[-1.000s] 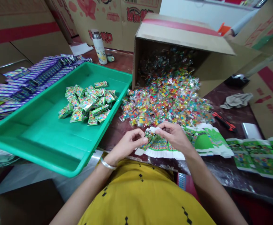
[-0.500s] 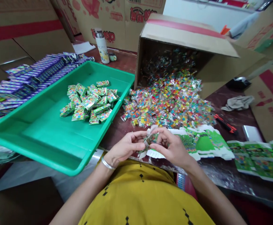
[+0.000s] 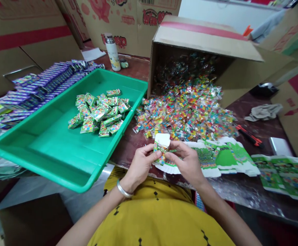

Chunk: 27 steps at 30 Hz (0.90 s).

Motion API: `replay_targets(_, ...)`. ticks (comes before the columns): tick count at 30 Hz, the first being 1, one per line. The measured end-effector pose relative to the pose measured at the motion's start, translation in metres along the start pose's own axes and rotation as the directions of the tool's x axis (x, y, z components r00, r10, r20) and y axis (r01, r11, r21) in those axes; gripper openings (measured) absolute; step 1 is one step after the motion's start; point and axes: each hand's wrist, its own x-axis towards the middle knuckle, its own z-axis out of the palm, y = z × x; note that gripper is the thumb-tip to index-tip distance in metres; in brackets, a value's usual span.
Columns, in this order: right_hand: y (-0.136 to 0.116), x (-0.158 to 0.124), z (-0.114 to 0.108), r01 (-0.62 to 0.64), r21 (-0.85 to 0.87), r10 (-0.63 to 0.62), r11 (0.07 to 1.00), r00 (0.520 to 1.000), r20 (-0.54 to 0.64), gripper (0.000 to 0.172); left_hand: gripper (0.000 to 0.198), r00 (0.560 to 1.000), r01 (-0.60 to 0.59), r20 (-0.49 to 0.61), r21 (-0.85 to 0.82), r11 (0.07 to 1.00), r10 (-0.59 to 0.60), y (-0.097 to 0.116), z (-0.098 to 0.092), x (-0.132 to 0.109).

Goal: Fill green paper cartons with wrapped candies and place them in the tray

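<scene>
Between my hands, above the table's front edge, is a small green printed candy box (image 3: 160,147) with its white top flap standing up. My left hand (image 3: 141,164) grips its left side, thumb on the printed front. On the other side, the fingers and thumb of my right hand (image 3: 186,160) pinch its right edge. Flat green box blanks (image 3: 226,158) lie under and to the right of my right hand. Just beyond my hands spreads a heap of clear-wrapped colourful candies (image 3: 187,112), spilling from a cardboard carton (image 3: 205,39) on its side.
A green tray (image 3: 49,147) on the left holds several filled-looking small boxes (image 3: 100,112). Purple packs (image 3: 43,82) are stacked behind it. A flask (image 3: 112,53), a cup (image 3: 123,63), a red-black cutter (image 3: 250,136), a cloth (image 3: 264,112) and more blanks (image 3: 287,174) surround the work area.
The box was edge-on and partly folded in my fingers; now it stands opened out, printed face toward me and flap up. Both hands stay on it. The view has shifted slightly.
</scene>
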Motion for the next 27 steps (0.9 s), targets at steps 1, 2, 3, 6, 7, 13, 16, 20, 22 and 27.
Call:
replay_targets(1,0.004,-0.002,0.007,-0.007,-0.002,0.007,1.0,0.999,-0.05,0.016,0.024,0.998,-0.029,-0.049,0.013,1.0,0.029,-0.002,0.001,0.0)
replay_targets(2,0.008,-0.003,0.013,-0.01,-0.005,0.009,1.0,0.994,-0.11,0.015,0.022,0.992,-0.067,-0.102,0.041,0.997,0.071,-0.004,0.003,0.0)
replay_targets(3,0.011,-0.004,0.018,-0.005,-0.004,0.005,1.0,0.986,-0.167,0.015,0.022,0.98,-0.115,-0.151,0.08,0.99,0.126,-0.004,0.004,-0.001)
replay_targets(6,0.016,-0.001,0.027,0.046,0.042,-0.033,0.998,0.965,-0.26,0.026,0.039,0.921,-0.265,-0.23,0.222,0.938,0.315,-0.002,0.007,-0.006)
replay_targets(7,0.016,0.001,0.028,0.069,0.048,-0.054,0.996,0.961,-0.273,0.031,0.046,0.908,-0.292,-0.224,0.269,0.918,0.354,-0.001,0.007,-0.008)
replay_targets(13,0.019,0.007,0.026,0.148,-0.044,-0.154,0.988,0.964,-0.218,0.023,0.043,0.961,-0.239,-0.027,0.427,0.872,0.276,0.007,0.0,-0.013)
replay_targets(16,0.02,0.009,0.022,0.193,-0.091,-0.207,0.977,0.963,-0.172,0.01,0.028,0.977,-0.211,0.075,0.422,0.882,0.198,0.012,-0.004,-0.011)
replay_targets(20,0.019,0.01,0.021,0.197,-0.039,-0.201,0.98,0.968,-0.15,0.011,0.022,0.967,-0.254,0.087,0.434,0.864,0.24,0.015,-0.004,-0.011)
replay_targets(22,0.017,0.011,0.023,0.188,0.061,-0.175,0.98,0.969,-0.174,0.009,0.025,0.955,-0.286,0.042,0.386,0.877,0.293,0.015,-0.003,-0.011)
replay_targets(27,0.011,0.017,0.021,0.212,0.111,-0.203,0.971,0.975,-0.088,0.012,0.024,0.957,-0.276,0.017,0.355,0.893,0.289,0.015,-0.003,-0.012)
